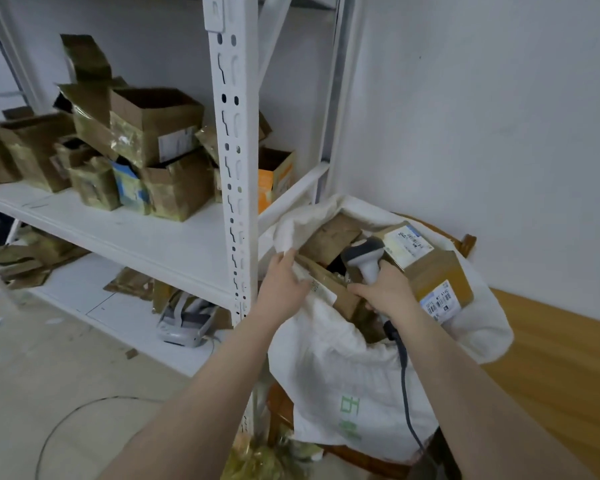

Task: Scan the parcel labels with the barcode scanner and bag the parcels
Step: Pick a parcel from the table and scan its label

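Shelving (234, 133) behind: left grip (284, 275) pinches bag (343, 358), right grip (385, 292) holds scanner (364, 254).

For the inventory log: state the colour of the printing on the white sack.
Pale green printing, low on the sack; head view.
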